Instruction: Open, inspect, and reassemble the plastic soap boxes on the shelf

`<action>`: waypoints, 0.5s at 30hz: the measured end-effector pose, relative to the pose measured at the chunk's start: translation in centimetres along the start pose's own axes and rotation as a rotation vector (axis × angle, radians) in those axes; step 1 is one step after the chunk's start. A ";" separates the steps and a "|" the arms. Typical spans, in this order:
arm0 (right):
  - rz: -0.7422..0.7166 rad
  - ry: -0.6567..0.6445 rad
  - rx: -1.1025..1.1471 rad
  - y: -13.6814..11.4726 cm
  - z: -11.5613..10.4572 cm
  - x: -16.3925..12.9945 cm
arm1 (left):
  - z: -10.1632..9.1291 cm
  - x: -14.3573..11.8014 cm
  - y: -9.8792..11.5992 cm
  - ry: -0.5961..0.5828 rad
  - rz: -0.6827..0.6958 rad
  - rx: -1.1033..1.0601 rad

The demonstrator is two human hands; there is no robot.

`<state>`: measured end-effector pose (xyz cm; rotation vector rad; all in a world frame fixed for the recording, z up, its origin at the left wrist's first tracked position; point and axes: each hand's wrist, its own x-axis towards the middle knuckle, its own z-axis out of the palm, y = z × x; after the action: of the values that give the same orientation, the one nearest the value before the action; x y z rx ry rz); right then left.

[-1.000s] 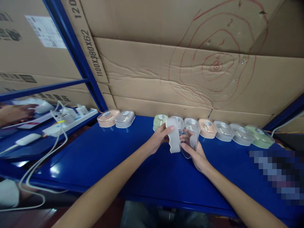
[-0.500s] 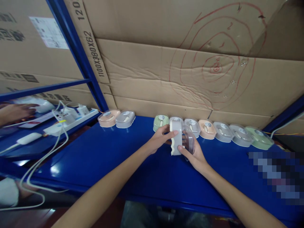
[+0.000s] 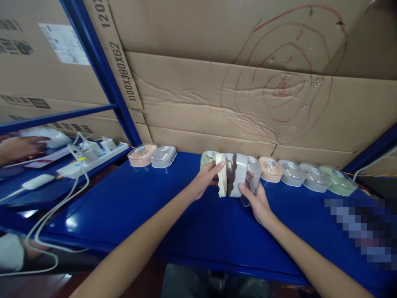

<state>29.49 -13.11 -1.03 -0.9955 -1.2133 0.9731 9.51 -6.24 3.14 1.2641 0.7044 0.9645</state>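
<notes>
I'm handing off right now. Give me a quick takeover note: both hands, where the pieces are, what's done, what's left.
Left hand: pinching a cream insert card upright, just left of the case.
Right hand: holding a grey case with its clear cover, on edge above the blue shelf.
Done: closed cases lie in a row along the back, two more at the left.
Left: card and case are apart; they look not yet joined.
</notes>
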 end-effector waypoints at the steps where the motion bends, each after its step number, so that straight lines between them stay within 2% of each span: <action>1: 0.000 -0.010 -0.012 -0.1 0.1 -0.1 | 0.2 -0.1 0.1 -0.003 0.005 0.025; 6: -0.004 -0.051 -0.052 -0.4 0.3 -0.5 | 0.8 -0.8 0.4 -0.051 0.015 0.080; 15: 0.008 -0.059 -0.027 -0.3 0.3 -0.5 | 0.6 -0.6 0.3 -0.045 0.028 0.090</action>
<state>29.12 -13.63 -0.82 -0.9998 -1.2754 1.0002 9.75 -7.04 3.47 1.3731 0.7036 0.9329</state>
